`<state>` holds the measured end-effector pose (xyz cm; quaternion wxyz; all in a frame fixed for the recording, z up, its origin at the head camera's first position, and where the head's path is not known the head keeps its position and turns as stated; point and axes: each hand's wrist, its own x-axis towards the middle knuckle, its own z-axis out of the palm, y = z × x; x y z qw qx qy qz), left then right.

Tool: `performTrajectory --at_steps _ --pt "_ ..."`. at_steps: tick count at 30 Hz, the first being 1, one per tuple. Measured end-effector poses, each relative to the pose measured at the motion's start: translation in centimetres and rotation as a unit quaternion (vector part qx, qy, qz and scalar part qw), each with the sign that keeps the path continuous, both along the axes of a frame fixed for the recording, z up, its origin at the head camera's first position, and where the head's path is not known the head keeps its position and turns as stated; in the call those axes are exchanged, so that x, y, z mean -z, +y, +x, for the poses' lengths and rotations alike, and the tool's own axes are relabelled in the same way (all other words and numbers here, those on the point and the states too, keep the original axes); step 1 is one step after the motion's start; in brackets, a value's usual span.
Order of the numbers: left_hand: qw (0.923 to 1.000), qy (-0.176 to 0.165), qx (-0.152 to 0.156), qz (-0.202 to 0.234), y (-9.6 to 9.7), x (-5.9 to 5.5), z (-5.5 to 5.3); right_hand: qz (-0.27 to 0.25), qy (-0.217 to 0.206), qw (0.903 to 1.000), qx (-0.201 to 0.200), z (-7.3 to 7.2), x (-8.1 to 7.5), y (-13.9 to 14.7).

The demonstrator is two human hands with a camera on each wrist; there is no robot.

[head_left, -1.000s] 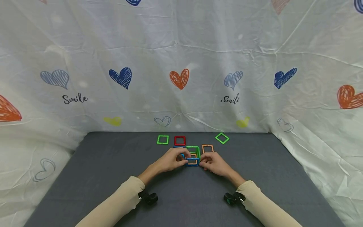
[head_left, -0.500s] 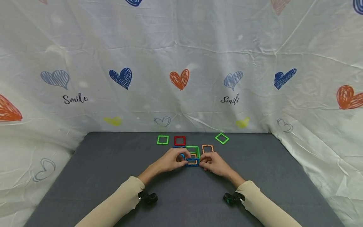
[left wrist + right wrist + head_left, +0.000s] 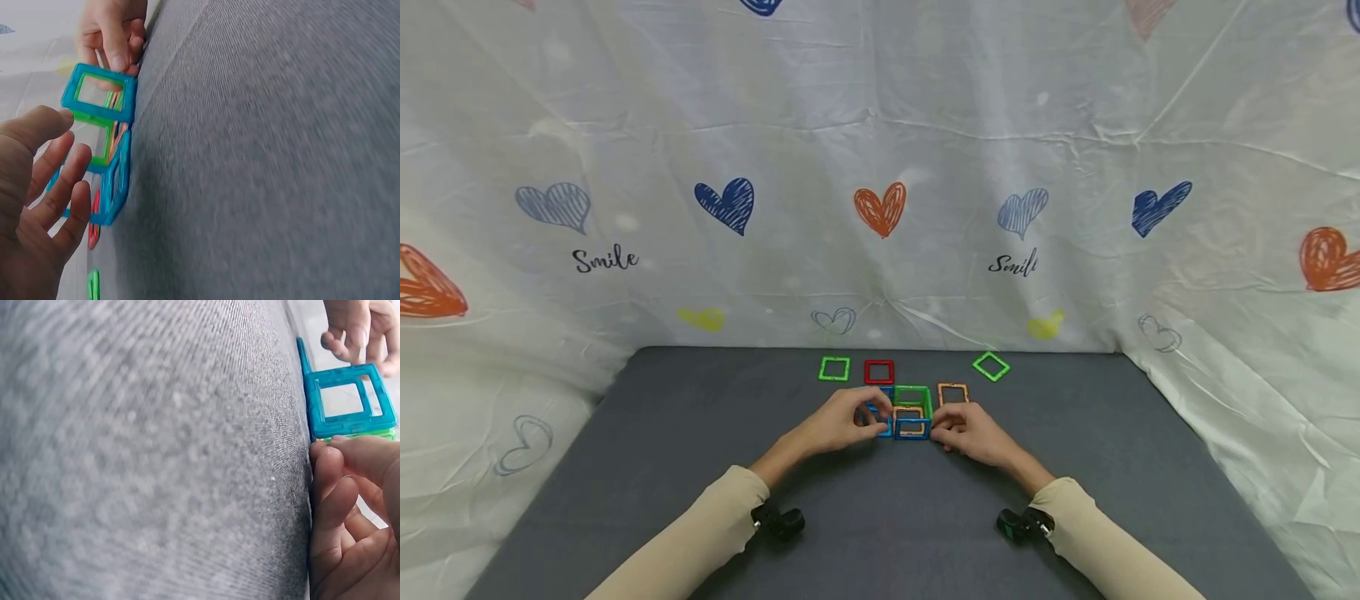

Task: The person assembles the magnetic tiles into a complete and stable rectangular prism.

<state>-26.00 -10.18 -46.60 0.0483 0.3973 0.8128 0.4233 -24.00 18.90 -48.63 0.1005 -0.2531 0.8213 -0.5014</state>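
Square open-frame magnetic tiles stand joined as a small box, with a blue tile (image 3: 912, 437) in front and a green tile (image 3: 928, 403) on the right side. An orange tile (image 3: 909, 408) shows inside. More blue tiles (image 3: 119, 178) adjoin the box on its left. My left hand (image 3: 838, 421) is at these left tiles; in the left wrist view its fingers are spread, with the thumb tip near the front blue tile's corner. My right hand (image 3: 972, 432) has curled fingers, and its thumb and index fingertip pinch the box's lower right edge, partly hidden from the head view.
Behind the box lie a green tile (image 3: 834, 379) and a red tile (image 3: 879, 362). Another green tile (image 3: 982, 358) lies turned like a diamond at the back right. An orange tile (image 3: 953, 385) lies just beyond my right hand. A printed cloth (image 3: 940, 300) hangs behind the grey table (image 3: 880, 533).
My left hand has moved left, off the front blue tile, and its thumb and index finger no longer overlap it. The right hand stays at the box's right side. The head view has shifted slightly.
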Motion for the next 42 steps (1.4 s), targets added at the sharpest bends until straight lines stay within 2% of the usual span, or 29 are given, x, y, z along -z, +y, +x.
performTrajectory --at_steps 8,17,24,31,34,42 --pt "0.9999 -0.009 -0.011 0.003 -2.0 -0.1 0.1 0.009 0.002 0.9999 -0.006 0.1 -0.2 0.1" --pt "0.9987 -0.026 -0.044 0.000 -4.7 -0.4 0.2 0.015 0.003 0.9999 -0.004 0.1 -0.2 -0.1" --pt "0.9979 -0.018 -0.059 0.016 -7.3 -0.8 0.2 0.011 0.001 0.9999 -0.007 1.9 -3.4 -1.0" --pt "0.9967 -0.006 -0.076 0.026 -9.0 -0.8 -0.5 0.005 -0.005 1.0000 -0.004 2.1 -3.6 -1.0" --pt "0.9957 0.002 -0.089 0.027 -9.4 -0.6 -1.0 0.004 -0.004 1.0000 -0.002 1.8 -3.1 -0.9" --pt "0.9938 -0.010 -0.108 0.026 -9.5 0.1 -2.6 0.018 0.007 0.9998 0.002 0.2 0.0 -0.2"
